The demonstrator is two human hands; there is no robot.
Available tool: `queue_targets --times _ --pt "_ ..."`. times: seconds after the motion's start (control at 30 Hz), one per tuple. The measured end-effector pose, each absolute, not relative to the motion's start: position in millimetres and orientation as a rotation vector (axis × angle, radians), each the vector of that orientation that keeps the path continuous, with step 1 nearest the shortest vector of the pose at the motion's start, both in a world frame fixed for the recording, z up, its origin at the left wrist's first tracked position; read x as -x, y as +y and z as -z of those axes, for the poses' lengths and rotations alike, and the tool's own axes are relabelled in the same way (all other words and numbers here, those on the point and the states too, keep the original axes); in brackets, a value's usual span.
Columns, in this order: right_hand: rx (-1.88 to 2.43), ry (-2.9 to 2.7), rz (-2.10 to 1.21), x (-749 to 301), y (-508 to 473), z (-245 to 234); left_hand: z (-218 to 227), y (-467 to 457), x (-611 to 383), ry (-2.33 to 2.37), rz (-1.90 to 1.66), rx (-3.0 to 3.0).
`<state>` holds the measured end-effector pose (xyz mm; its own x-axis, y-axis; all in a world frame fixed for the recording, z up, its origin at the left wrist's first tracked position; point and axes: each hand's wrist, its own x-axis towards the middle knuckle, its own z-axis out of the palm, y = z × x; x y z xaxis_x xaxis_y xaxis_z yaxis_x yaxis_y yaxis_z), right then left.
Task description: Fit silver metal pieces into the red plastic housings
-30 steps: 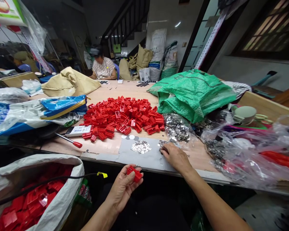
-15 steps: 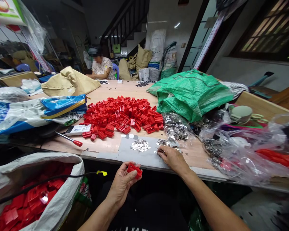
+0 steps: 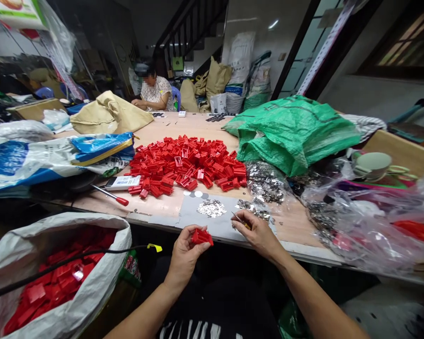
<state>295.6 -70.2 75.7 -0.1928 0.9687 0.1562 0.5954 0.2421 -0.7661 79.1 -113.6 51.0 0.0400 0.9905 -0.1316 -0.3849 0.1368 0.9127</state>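
My left hand (image 3: 187, 252) is closed on a red plastic box-shaped part (image 3: 202, 237), held in front of the table edge between thumb and fingers. To its right, my right hand (image 3: 254, 233) grips a thin pointed metal tool (image 3: 237, 218) with a yellowish handle; its exact kind is hard to make out. The tool's tip points up and left over a grey mat (image 3: 189, 214). On that mat lies a heap of small flat silvery metal pieces (image 3: 211, 208). A second small heap of darker metal pieces (image 3: 252, 206) sits just beyond my right hand.
A big pile of red plastic parts (image 3: 187, 165) covers the table's middle. An open white sack (image 3: 102, 223) of similar parts stands at lower left. A red-handled tool (image 3: 121, 201), a green woven bag (image 3: 297, 132) and clear plastic bags (image 3: 360, 221) lie around. Another person (image 3: 157, 92) sits beyond.
My right hand has lifted slightly off the mat and turned, so the tool shows more clearly. My left hand still holds the red part, now tilted differently. The whole view has shifted a little.
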Motion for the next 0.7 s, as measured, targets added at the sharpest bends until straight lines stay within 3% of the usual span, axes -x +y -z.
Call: queue_targets --times 0.17,0.5,0.7 --pt "1.286 -1.779 -0.929 -266.9 -91.4 -80.1 -61.1 -114.5 -80.6 1.046 -1.318 -0.956" --pt "1.201 -1.950 -0.589 -240.7 -106.1 -77.2 -69.3 -119.5 -80.5 1.037 -1.343 -0.965" --pt "1.206 -1.993 -0.662 -241.7 -111.6 -80.1 -70.0 -123.9 -81.6 1.042 -1.331 -1.063"
